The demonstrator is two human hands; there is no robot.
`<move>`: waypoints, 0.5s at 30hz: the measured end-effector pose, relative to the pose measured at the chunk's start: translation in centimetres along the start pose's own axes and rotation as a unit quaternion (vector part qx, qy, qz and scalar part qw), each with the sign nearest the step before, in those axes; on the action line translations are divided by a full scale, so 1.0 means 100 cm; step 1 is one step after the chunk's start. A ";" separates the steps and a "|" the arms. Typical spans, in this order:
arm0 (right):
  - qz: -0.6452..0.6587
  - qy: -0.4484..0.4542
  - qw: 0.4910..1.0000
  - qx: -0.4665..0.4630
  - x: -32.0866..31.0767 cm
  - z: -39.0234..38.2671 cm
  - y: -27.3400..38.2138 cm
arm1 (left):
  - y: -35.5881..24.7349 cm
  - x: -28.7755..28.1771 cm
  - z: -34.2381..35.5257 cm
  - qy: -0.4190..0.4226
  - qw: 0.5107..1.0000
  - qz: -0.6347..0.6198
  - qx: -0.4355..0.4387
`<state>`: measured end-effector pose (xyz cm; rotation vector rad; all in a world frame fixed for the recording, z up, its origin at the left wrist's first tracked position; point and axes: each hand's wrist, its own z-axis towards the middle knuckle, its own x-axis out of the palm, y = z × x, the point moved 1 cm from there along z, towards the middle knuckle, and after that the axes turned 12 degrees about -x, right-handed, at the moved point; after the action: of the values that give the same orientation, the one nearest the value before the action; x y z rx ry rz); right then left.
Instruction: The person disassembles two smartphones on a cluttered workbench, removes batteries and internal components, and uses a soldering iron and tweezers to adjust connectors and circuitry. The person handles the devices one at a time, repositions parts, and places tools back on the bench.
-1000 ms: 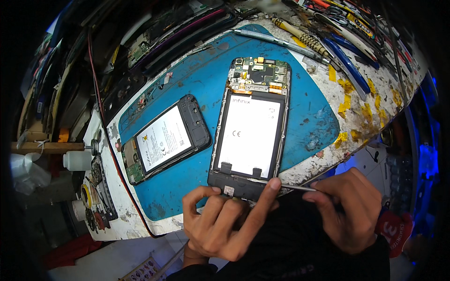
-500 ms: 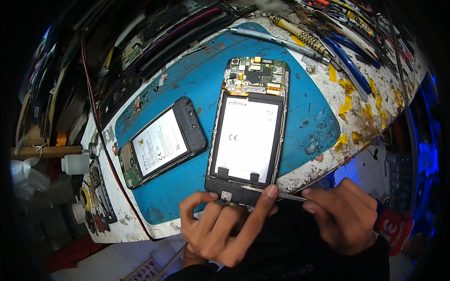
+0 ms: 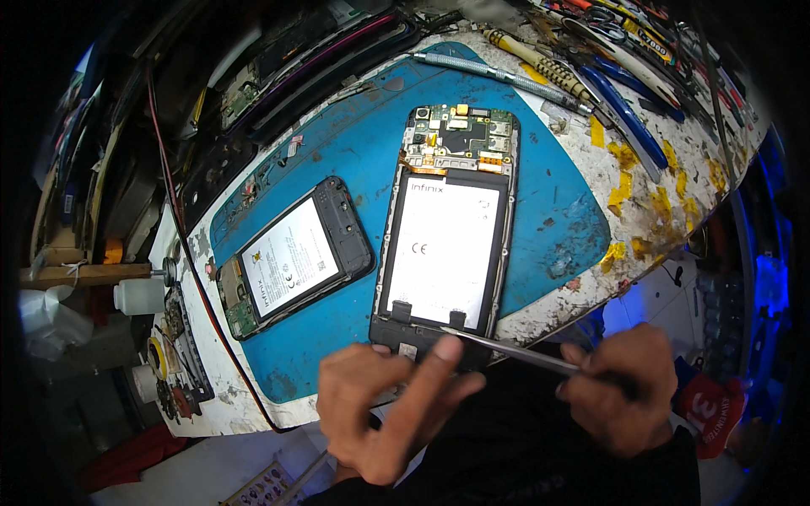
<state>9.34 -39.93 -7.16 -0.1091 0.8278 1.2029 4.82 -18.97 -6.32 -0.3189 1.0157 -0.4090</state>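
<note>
An opened smartphone (image 3: pixel 441 244) lies on a blue work mat (image 3: pixel 548 211); its circuit board is at the far end, a white battery fills the middle and a black cover lies at the near end. My left hand (image 3: pixel 380 405) grips that near end, its index fingertip over the black cover; some fingers are hidden. Slim metal tweezers (image 3: pixel 523 354) are held in my right hand (image 3: pixel 624 388), with their tip at the battery's lower edge beside a black tab (image 3: pixel 457 320). A second opened phone (image 3: pixel 295 253), smaller in view, lies tilted to the left.
A metal pen-shaped tool (image 3: pixel 498 76) lies across the mat's far edge. Pliers with blue handles (image 3: pixel 624 118) and other tools crowd the far right. Stacked phone parts (image 3: pixel 312 67) stand at the far left. A dark cable (image 3: pixel 190 278) crosses the left side, near a white bottle (image 3: pixel 139 297).
The tweezers have tilted, their handle end now lower and their tip higher at the battery's edge. My left index fingertip has moved slightly leftward, off the phone's right corner.
</note>
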 end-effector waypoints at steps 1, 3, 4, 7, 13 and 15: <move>-0.006 -0.002 0.999 -0.031 0.000 -0.002 -0.001 | 0.001 0.001 0.001 -0.004 1.000 -0.008 -0.016; -0.017 -0.012 0.997 -0.068 0.002 -0.004 -0.003 | 0.000 0.002 0.003 -0.007 0.998 -0.028 -0.052; -0.024 -0.021 0.997 -0.074 0.004 -0.004 -0.005 | 0.001 0.001 0.004 -0.002 0.999 -0.003 -0.037; 0.014 0.009 0.998 -0.055 0.007 -0.001 -0.010 | -0.004 0.001 0.007 0.021 0.998 0.024 -0.049; 0.045 0.023 0.998 0.048 0.006 0.003 -0.001 | -0.006 -0.001 0.011 0.017 0.996 0.001 -0.083; 0.003 0.088 0.995 0.048 0.004 0.003 0.001 | -0.006 -0.001 0.010 0.010 0.997 0.001 -0.079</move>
<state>9.46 -39.41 -7.21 -0.1349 1.0393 1.1678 5.55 -19.40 -5.53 -0.4567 1.0698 -0.3311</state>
